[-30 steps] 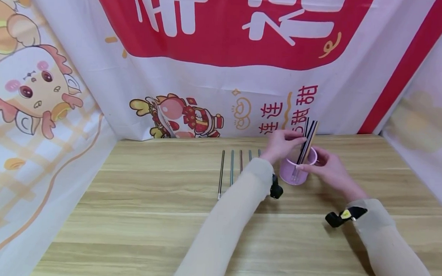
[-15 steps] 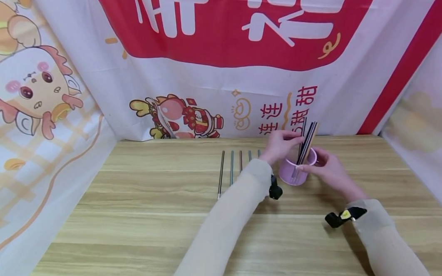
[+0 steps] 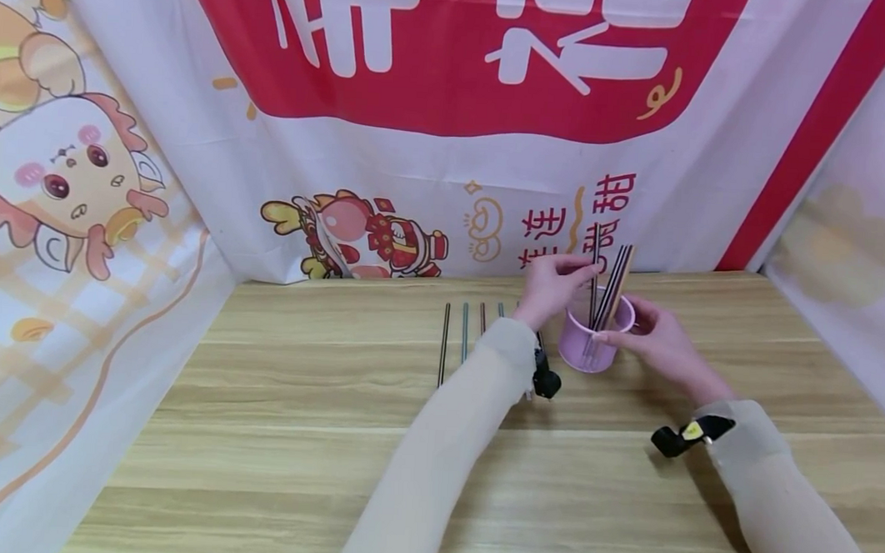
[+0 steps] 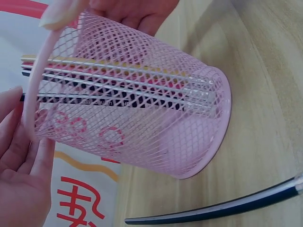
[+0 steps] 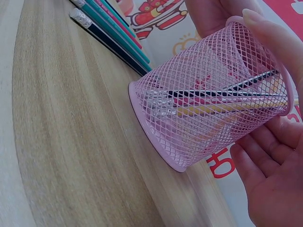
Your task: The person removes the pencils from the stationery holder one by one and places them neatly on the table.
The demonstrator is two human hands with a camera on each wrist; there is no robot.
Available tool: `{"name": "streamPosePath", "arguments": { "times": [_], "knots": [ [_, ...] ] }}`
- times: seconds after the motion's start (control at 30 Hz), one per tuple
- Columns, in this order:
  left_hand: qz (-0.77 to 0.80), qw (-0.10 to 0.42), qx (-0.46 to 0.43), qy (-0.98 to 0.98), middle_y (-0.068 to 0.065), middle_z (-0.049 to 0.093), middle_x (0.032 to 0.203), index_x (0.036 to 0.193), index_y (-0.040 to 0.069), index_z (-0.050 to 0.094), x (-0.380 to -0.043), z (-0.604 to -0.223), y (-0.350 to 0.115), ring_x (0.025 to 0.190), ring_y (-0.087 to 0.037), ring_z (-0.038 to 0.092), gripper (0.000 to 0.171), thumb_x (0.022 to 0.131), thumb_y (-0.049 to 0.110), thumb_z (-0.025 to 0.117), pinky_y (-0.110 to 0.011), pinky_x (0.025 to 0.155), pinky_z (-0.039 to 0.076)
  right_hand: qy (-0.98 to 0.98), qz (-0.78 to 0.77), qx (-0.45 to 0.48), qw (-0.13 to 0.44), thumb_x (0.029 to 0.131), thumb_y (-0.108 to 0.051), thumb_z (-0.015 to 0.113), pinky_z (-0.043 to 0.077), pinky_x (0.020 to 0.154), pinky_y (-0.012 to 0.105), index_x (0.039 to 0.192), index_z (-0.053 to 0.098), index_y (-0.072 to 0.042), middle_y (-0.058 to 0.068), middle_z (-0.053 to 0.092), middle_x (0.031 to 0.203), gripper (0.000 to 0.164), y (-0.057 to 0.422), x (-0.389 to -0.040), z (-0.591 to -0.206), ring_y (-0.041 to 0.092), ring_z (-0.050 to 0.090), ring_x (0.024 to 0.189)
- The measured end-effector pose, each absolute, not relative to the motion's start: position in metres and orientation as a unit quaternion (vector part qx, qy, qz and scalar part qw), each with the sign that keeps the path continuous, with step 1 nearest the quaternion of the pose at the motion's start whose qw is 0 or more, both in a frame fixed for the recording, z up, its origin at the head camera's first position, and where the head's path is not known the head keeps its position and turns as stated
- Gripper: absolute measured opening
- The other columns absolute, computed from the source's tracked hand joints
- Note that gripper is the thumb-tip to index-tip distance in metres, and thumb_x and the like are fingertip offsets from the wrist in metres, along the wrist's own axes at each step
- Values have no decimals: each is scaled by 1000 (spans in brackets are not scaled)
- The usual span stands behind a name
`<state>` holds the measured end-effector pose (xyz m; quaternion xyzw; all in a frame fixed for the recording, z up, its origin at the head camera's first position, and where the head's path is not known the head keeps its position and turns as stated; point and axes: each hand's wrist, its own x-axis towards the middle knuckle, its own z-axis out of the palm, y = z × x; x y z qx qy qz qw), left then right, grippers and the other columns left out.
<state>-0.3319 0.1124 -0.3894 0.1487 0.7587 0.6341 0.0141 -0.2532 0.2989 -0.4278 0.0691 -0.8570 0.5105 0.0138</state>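
Over a round pink mesh cup [image 3: 578,349], the left hand [image 3: 550,285] pinches a slim black pencil [image 3: 593,298]; the right hand [image 3: 663,343] clamps the cup, likely steadying it.

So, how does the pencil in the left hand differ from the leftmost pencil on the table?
Pose: the held pencil stands nearly upright; the leftmost pencil lies flat. Place: the held pencil's lower end is inside the cup; the leftmost pencil is on the table. Hold: the left hand pinches the held pencil; neither hand grips the leftmost pencil. Both look slim and dark.
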Motion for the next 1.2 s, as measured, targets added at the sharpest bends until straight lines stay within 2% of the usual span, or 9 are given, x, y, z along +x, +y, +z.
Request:
{"name": "streamPosePath", "arguments": {
  "times": [0.13, 0.3, 0.4, 0.67, 0.8, 0.87, 0.97, 1.13, 1.2],
  "knots": [
    [645, 2, 150, 750, 8, 74, 99, 111, 13, 78, -333, -385, 109, 87, -6, 68, 22, 92, 24, 79, -21, 78, 59, -857, 510, 69, 15, 91, -36, 80, 49, 102, 34, 152, 44, -7, 18, 55, 143, 77, 298, -253, -428, 33, 54, 126],
    [688, 6, 156, 708, 2, 75, 98, 113, 7, 75, -335, -379, 106, 85, -17, 73, 23, 92, 16, 77, -24, 76, 61, -855, 512, 72, 20, 91, -33, 80, 48, 95, 19, 152, 43, -4, 20, 55, 143, 78, 299, -253, -428, 34, 54, 125],
    [702, -1, 170, 692, 1, 74, 98, 113, 6, 75, -335, -374, 104, 84, -17, 73, 23, 92, 15, 77, -25, 77, 62, -855, 512, 75, 21, 91, -33, 81, 47, 95, 17, 152, 43, -3, 21, 55, 143, 78, 299, -253, -429, 35, 54, 126],
    [729, -27, 199, 654, -4, 74, 94, 112, -1, 73, -334, -356, 96, 80, -20, 73, 24, 92, 12, 77, -26, 75, 62, -858, 508, 72, 17, 90, -35, 80, 46, 107, 41, 155, 40, -5, 20, 52, 146, 82, 299, -253, -428, 34, 53, 128],
    [741, -22, 201, 640, -5, 74, 94, 112, -1, 73, -331, -346, 87, 80, -22, 74, 24, 92, 13, 77, -29, 76, 63, -856, 512, 71, 13, 90, -35, 80, 44, 108, 48, 156, 39, -7, 19, 52, 146, 82, 300, -252, -429, 34, 52, 128],
    [738, -18, 193, 647, -3, 74, 95, 113, 3, 74, -330, -341, 79, 81, -19, 74, 27, 92, 19, 79, -30, 76, 63, -855, 515, 69, 9, 90, -36, 80, 43, 109, 50, 156, 39, -8, 19, 52, 146, 83, 300, -252, -428, 34, 52, 128],
    [736, -16, 187, 651, -2, 75, 97, 113, 4, 74, -329, -334, 66, 82, -19, 74, 31, 91, 24, 80, -30, 78, 63, -854, 515, 67, 9, 90, -36, 81, 46, 107, 43, 156, 39, -7, 19, 52, 146, 83, 299, -252, -428, 34, 53, 127],
    [737, -26, 182, 651, -3, 75, 100, 110, 7, 75, -331, -332, 42, 84, -22, 74, 29, 89, 26, 81, -32, 80, 62, -855, 513, 73, 19, 90, -33, 81, 48, 93, 16, 153, 42, -4, 20, 55, 142, 80, 299, -253, -429, 33, 55, 124],
    [734, -26, 179, 655, -4, 74, 101, 111, 7, 75, -331, -333, 30, 85, -23, 74, 30, 89, 25, 81, -32, 81, 62, -855, 513, 75, 22, 90, -32, 81, 47, 91, 13, 152, 43, -4, 20, 55, 141, 79, 298, -252, -429, 32, 55, 123]
  ]
}}
